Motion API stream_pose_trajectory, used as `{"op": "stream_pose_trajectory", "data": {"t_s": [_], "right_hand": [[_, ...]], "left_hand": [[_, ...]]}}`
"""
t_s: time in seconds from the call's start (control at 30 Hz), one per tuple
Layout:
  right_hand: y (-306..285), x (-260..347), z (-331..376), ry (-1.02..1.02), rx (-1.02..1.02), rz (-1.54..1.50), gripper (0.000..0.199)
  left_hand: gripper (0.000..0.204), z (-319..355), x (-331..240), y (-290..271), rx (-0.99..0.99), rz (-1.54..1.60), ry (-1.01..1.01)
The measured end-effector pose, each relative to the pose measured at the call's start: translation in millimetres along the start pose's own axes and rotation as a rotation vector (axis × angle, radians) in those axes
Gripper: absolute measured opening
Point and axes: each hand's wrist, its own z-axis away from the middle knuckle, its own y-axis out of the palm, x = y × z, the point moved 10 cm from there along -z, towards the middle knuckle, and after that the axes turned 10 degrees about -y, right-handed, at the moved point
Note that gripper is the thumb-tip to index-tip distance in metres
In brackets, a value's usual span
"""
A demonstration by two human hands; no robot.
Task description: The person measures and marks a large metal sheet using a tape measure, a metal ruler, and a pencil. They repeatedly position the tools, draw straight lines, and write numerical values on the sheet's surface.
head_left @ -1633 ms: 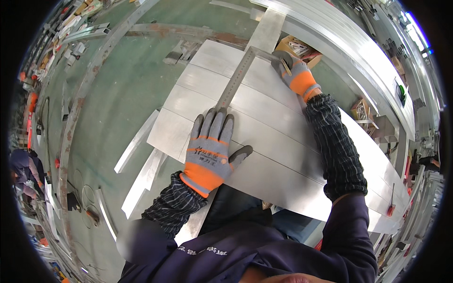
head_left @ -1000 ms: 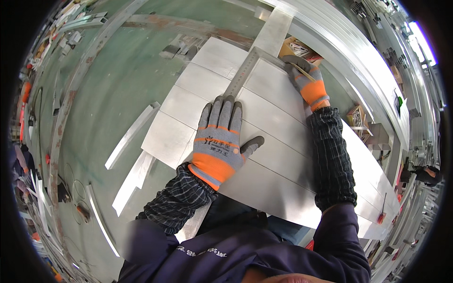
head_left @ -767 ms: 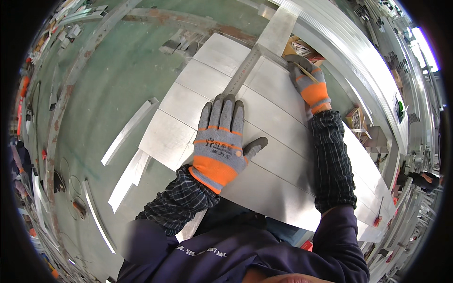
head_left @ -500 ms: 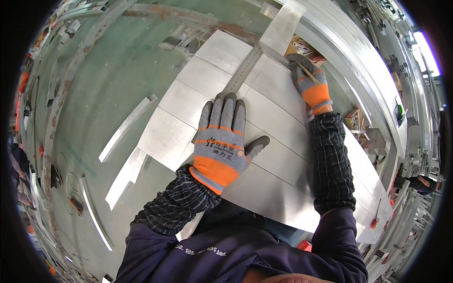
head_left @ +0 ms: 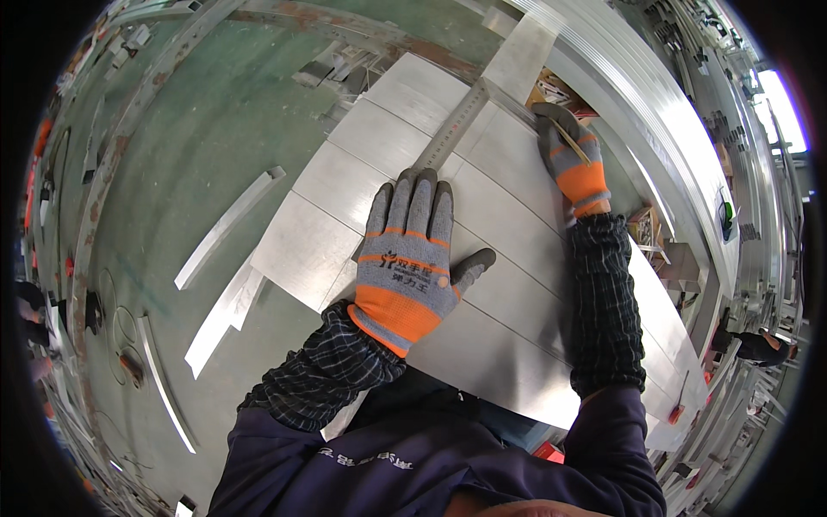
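Likely stiff, the L-shaped grey metal square (head_left: pixel 452 129) lies on silver metal panels (head_left: pixel 508 183), best held by its far corner; left hand (head_left: pixel 403 250) flattened, right hand (head_left: pixel 568 155) pinching a thin tan stick (head_left: pixel 571 140).

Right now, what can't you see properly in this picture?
All in the head view:
Near end of the metal square's ruled arm: hidden under the left hand.
End of its other arm: hidden by the right hand.
Right palm: turned away, behind the glove's back.
Far person at right: too small for details.
Person at left: cut off by the dark rim.
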Motion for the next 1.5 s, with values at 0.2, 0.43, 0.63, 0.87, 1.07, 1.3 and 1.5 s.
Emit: {"op": "stream_pose_trajectory", "data": {"t_s": [0.2, 0.43, 0.63, 0.87, 1.07, 1.3, 1.5], "right_hand": [[0.6, -1.4, 0.6, 0.009, 0.005, 0.000, 0.020], [6.5, -16.5, 5.6, 0.028, 0.015, -0.036, 0.020], [7.9, -20.1, 8.4, 0.080, 0.014, -0.099, 0.021], [-4.6, -5.5, 6.1, 0.191, -0.196, -0.347, 0.023], [13.0, 93.5, -41.3, 0.235, 0.029, -0.564, 0.028], [71.4, 102.2, -56.6, 0.379, 0.242, -0.492, 0.033], [79.1, 96.8, -56.0, 0.376, 0.306, -0.441, 0.034]], "left_hand": [[0.087, 0.1, 0.5, -3.1, -0.036, 0.015, 0.004], [0.083, 1.6, 0.9, -6.9, -0.075, 0.033, 0.004], [0.082, 0.4, 2.0, -7.9, -0.059, 0.051, -0.011], [0.082, 1.3, 5.1, -6.8, -0.070, 0.069, -0.005], [0.082, 6.8, 7.3, -5.5, -0.075, 0.066, -0.016], [0.083, 5.8, 8.5, -3.4, -0.029, 0.058, -0.023], [0.084, 6.7, 10.5, -2.1, -0.029, 0.094, -0.027]]}}
